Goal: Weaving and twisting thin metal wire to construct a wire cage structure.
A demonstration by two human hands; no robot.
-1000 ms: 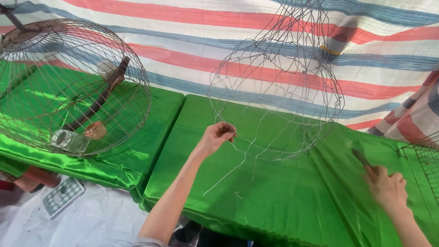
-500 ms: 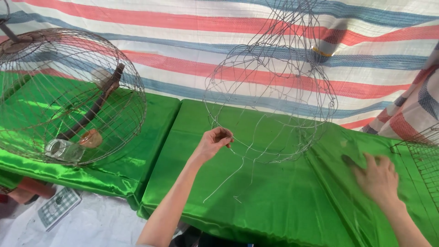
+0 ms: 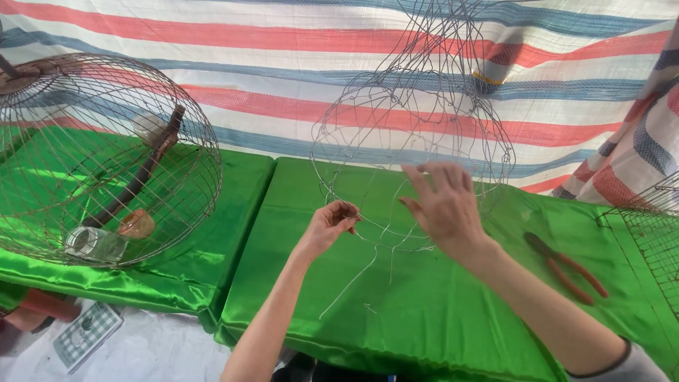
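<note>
**Clerk:** Green satin cloth (image 3: 424, 332), draped over the table to its near edge. On it, nearest the viewer, loose wire ends (image 3: 350, 286) trail down from the work toward that near edge.

**Checker:** The hands?

**Clerk:** Left hand (image 3: 332, 225): fingers curled in, thumb and forefinger pinching a strand at the lower rim of the wire cage frame (image 3: 414, 141), apparently to keep the rim from swinging. Right hand (image 3: 442, 205): fingers spread and slightly bent, raised against the frame's lower right side, touching or nearly touching the wire; no firm hold on it can be made out.

**Checker:** Where is the frame itself?

**Clerk:** Unfinished, open mesh, it hangs above the middle of the cloth, its bottom rim at hand level, so both hands can reach it freely.

**Checker:** Other items?

**Clerk:** Red-handled pliers (image 3: 566, 263), lying on the cloth toward the right edge, near the right forearm. Finished round cage (image 3: 106, 155) on the left table, holding a wooden perch and a small cup. Striped tarpaulin (image 3: 247, 85) at the far back.

**Checker:** Change from one second ago?

**Clerk:** The right hand was down at the pliers near the right edge; it has left them there and risen to the frame. The left hand's pinch is unchanged.
</note>
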